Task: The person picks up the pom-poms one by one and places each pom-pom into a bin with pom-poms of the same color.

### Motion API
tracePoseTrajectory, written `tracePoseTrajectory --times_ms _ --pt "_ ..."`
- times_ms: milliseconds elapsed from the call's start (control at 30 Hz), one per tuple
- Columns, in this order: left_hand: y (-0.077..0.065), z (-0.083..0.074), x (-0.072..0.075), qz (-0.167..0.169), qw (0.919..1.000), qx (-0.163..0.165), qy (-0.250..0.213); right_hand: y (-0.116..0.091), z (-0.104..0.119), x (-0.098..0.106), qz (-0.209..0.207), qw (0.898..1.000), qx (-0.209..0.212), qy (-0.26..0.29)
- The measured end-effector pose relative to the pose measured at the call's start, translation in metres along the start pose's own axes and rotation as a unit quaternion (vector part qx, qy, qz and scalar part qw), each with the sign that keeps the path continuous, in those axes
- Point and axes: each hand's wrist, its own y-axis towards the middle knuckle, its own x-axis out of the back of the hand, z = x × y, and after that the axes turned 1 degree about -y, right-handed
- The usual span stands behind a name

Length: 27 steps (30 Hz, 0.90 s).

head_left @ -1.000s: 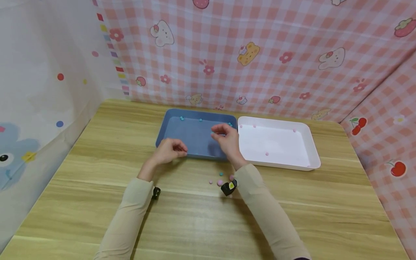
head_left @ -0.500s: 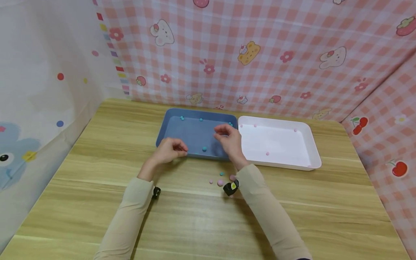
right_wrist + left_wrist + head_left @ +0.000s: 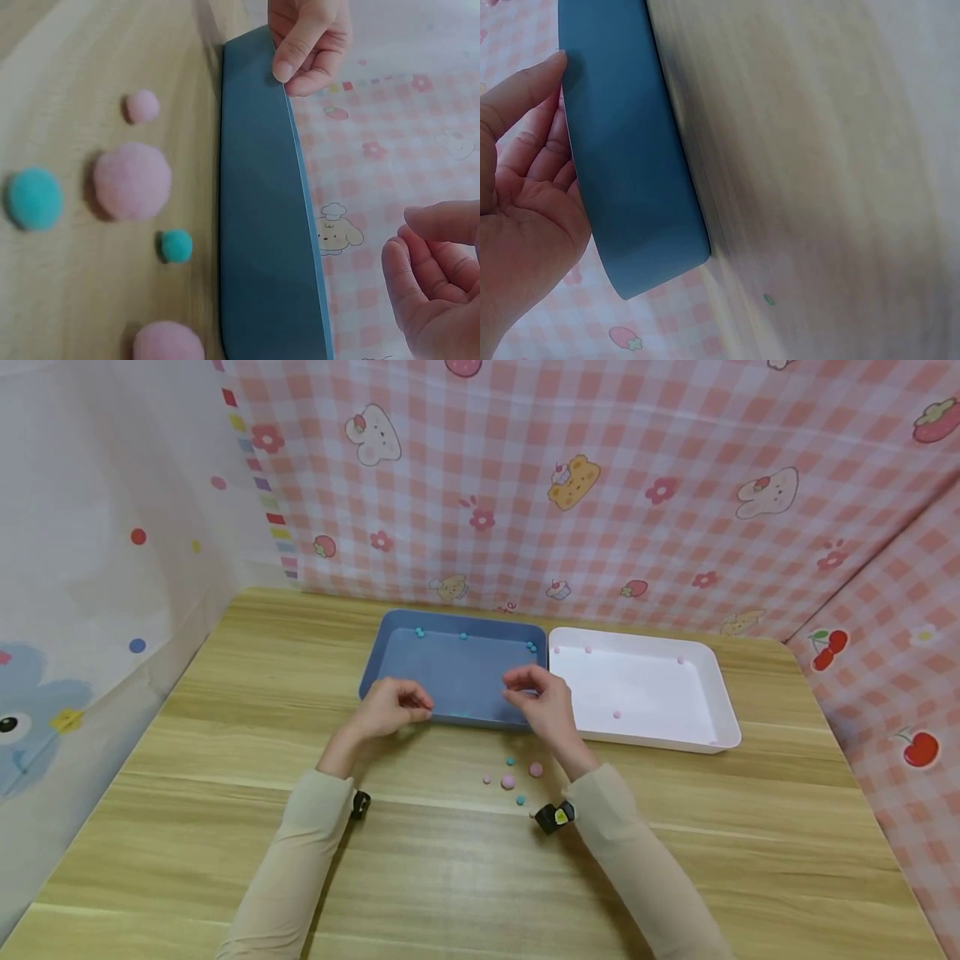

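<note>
My left hand (image 3: 393,706) grips the near rim of a blue tray (image 3: 453,668), thumb at the edge and fingers curled over the inner side. Over the tray's right end hovers my right hand (image 3: 542,697), its fingers loosely bent with nothing between them. Several small teal pompoms (image 3: 463,636) lie inside the blue tray, mostly along the back wall. On the table before it are loose pompoms: a large pink pompom (image 3: 133,181), a small pink pompom (image 3: 142,106) and another large pink pompom (image 3: 536,770). Two teal pompoms (image 3: 521,800) lie among them.
A white tray (image 3: 637,739) stands right against the blue one, with several small pink pompoms (image 3: 617,715) in it. The wooden table (image 3: 225,735) meets a pink checked curtain (image 3: 480,485) behind. Each wrist carries a small black camera (image 3: 555,817).
A teal pompom left the right hand, dropped into the blue tray and rolled toward its near wall. The right hand then drew back to the right, uncovering a teal pompom on the table.
</note>
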Motion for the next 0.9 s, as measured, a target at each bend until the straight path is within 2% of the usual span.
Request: tracePoseTrajectory --times_ms 300,567,900 --pt "0.0 0.001 -0.001 -0.002 1.0 -0.003 0.001 -0.019 -0.003 0.004 0.025 0.999 -0.004 -0.023" --pt "0.0 0.001 -0.001 -0.002 1.0 -0.006 0.001 -0.035 -0.009 0.004 0.051 0.997 -0.034 -0.038" --pt "0.0 0.002 -0.001 -0.002 1.0 -0.004 -0.005 -0.047 -0.014 0.003 0.069 0.995 -0.047 -0.056"
